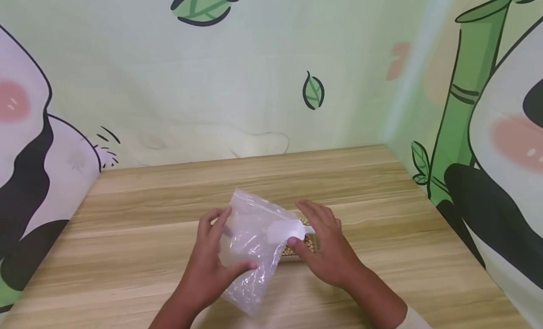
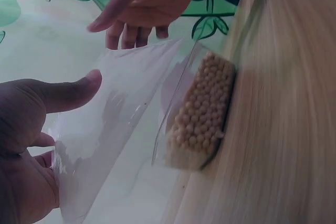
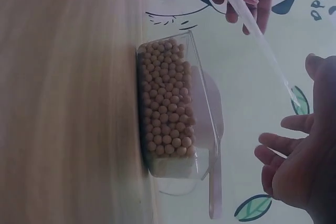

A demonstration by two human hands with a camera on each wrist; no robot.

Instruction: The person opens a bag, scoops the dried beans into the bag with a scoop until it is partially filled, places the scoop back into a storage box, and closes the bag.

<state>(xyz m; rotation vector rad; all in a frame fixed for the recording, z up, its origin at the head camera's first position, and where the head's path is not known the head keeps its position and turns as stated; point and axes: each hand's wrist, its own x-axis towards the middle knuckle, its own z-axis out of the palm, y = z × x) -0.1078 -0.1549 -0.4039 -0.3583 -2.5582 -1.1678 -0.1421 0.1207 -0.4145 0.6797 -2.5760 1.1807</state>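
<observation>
My left hand (image 1: 212, 265) holds a clear zip plastic bag (image 1: 250, 263) up off the table, its thumb in front and its fingers at the left edge and behind. The bag looks flat, with nothing visible inside. My right hand (image 1: 333, 246) is beside the bag's right edge, fingers spread and apart from it in the right wrist view. Behind the bag stands a clear rectangular box (image 3: 178, 169) full of round tan beans (image 3: 168, 98). Across the box top lies a white scoop (image 3: 207, 106), its handle (image 3: 215, 192) past the rim; in the head view the bag partly covers it.
The box stands on a wood-grain table (image 1: 140, 234). A pale green wall (image 1: 254, 84) with painted leaves closes off the back, and a panda-and-bamboo wall (image 1: 505, 145) rises at the right. Another painted panda (image 1: 29, 145) is at the left.
</observation>
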